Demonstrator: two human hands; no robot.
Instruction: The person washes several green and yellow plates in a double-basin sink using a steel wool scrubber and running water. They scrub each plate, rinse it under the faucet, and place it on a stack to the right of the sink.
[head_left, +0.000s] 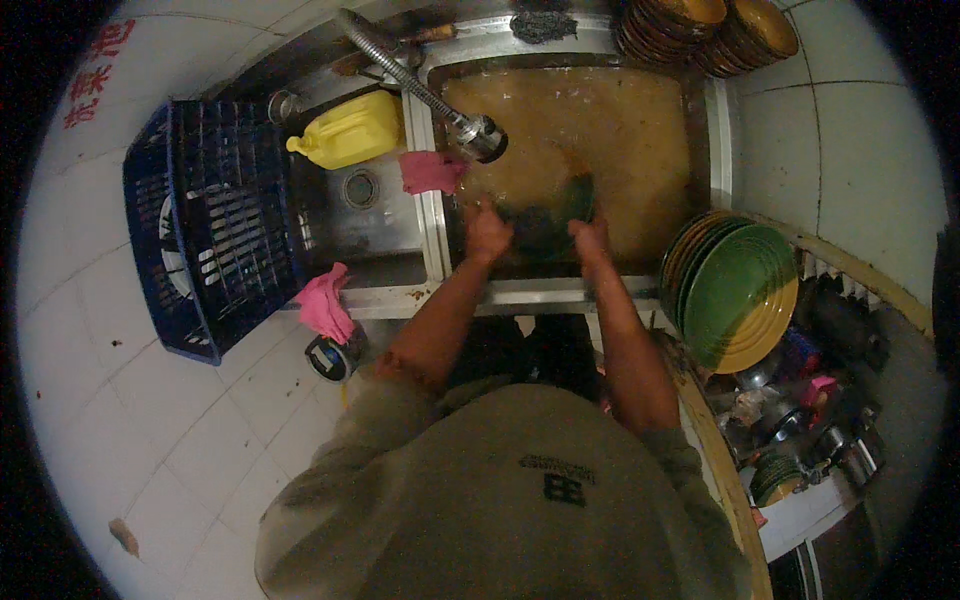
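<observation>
Brownish, murky water fills the right basin of a steel sink (570, 289) in front of me. At the basin's near side, my right hand (591, 236) grips the edge of a dark green plate (580, 196), which is partly under the water and blurred. My left hand (489, 231) is at the water on the near left of the basin, its fingertips partly hidden, so its hold is unclear. A flexible metal faucet (480, 139) hangs over the basin, beyond my left hand. A pink cloth (433, 172) drapes over the divider.
The left basin holds a yellow plastic jug (352, 129). A blue plastic crate (232, 232) stands at its left. Green and yellow plates (739, 300) are stacked at the right, brown bowls (671, 30) at the back right. Another pink cloth (328, 304) hangs at the front edge. A scouring pad (544, 27) lies behind.
</observation>
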